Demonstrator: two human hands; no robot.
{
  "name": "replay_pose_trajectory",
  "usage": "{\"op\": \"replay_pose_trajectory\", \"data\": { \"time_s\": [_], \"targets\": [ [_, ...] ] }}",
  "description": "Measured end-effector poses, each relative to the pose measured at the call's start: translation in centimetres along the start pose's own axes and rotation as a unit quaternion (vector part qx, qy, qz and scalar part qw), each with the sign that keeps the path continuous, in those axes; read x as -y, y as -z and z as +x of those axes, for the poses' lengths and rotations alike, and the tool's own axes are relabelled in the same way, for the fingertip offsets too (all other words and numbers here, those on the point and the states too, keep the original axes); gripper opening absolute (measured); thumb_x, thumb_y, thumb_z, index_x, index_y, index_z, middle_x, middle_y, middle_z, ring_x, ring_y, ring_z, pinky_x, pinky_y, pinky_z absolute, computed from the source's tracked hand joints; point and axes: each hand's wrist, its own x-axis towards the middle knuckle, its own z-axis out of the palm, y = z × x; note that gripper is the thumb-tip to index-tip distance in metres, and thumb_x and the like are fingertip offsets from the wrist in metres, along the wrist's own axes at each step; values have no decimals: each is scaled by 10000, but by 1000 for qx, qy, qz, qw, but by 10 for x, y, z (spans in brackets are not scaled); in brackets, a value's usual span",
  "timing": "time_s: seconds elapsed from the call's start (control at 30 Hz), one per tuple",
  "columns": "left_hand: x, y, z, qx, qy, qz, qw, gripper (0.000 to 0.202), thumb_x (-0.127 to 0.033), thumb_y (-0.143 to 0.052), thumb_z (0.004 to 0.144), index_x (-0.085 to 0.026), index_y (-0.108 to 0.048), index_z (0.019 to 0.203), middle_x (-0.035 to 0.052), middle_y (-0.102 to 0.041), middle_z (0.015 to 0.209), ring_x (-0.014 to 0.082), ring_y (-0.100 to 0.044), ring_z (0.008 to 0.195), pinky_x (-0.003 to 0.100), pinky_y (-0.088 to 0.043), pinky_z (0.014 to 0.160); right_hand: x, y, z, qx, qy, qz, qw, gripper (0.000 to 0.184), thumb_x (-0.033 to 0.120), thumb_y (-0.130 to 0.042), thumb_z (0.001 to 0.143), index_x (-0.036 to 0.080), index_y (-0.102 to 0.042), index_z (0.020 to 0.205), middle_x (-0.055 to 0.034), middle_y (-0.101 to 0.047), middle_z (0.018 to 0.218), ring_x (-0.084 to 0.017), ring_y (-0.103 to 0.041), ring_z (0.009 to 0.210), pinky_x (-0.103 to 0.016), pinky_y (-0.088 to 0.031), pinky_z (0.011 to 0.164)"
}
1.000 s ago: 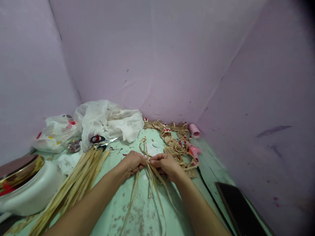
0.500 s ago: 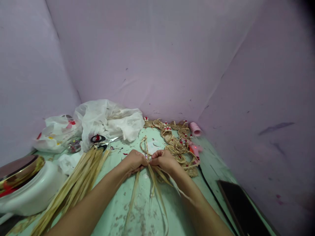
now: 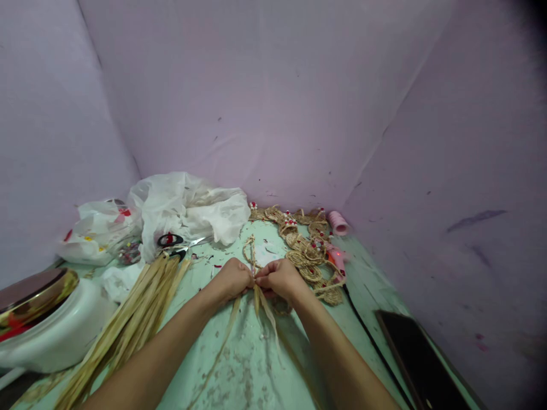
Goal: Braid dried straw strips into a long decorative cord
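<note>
Here we see thin braid (image 3: 252, 250) on green table (image 3: 231, 370), between and just beyond hands, loose strips (image 3: 257, 302) trailing toward us. Left hand (image 3: 233, 278) closed, pinching near braid's working end; right hand (image 3: 280, 279) pinching right beside it. Exact finger grip hidden, we cannot tell. Risks, we judge: slack left pinch could let plait loosen; uneven right tug could split thin strip or skew tension; long free ends could tangle. Coiled braid (image 3: 302, 250) near right hand could snag sideways pull.

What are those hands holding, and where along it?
The left hand and right hand pinch a braided fibre cord where its braid meets the loose strands.
</note>
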Motion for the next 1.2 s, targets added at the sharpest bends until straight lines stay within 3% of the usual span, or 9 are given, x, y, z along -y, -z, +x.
{"op": "replay_pose_trajectory", "data": {
  "time_s": [0.1,0.27,0.47,0.63,0.77,0.9,1.2],
  "targets": [
    [1,2,0,20,-14,-18,1000,133,-185,-475,519,-153,-406,410,-73,-288,291,35,-202,274,187,-115,322,4,3,-3,21,-23,34,999,152,97,-659,553,140,-515,532,39,-511,394,-68,-462,346,-179,-398,378],
    [-3,5,-2,62,-22,-80,995,170,-220,-522,518,-154,-409,408,-79,-270,296,23,-161,281,195,-88,326,4,6,-6,-2,-11,26,1000,227,115,-702,529,145,-486,591,67,-468,382,-26,-346,298,-138,-246,296],
    [-6,6,-4,69,-36,-108,991,132,-233,-557,539,-111,-534,493,-48,-375,341,25,-210,293,197,-103,330,9,6,-17,109,-30,124,986,60,119,-579,682,123,-524,659,41,-507,462,-46,-437,347,-170,-401,378],
    [-4,6,-4,89,-44,-99,990,136,-219,-535,574,-95,-577,534,-40,-393,348,21,-198,294,198,-98,329,6,9,-15,158,-51,140,976,114,115,-521,743,106,-521,630,23,-519,454,-42,-462,356,-135,-394,364],
    [-6,11,-6,130,-52,-92,986,153,-204,-498,594,-91,-602,593,-33,-421,372,30,-250,296,189,-135,323,2,12,-10,150,-47,125,980,175,122,-526,751,111,-494,579,34,-487,391,-25,-402,304,-107,-324,312],
    [-7,17,-7,143,-66,-96,983,190,-279,-529,617,-118,-528,517,-53,-367,352,32,-268,301,180,-155,327,1,13,-9,137,-40,127,982,195,116,-551,730,114,-482,548,33,-494,370,-19,-385,285,-106,-307,312],
    [-1,17,-3,129,-53,-61,988,220,-311,-614,542,-97,-565,554,-31,-448,386,35,-296,300,186,-173,333,-4,12,-5,131,-48,158,978,194,97,-523,735,125,-458,554,37,-498,369,-23,-393,287,-105,-307,319]
  ]
}}
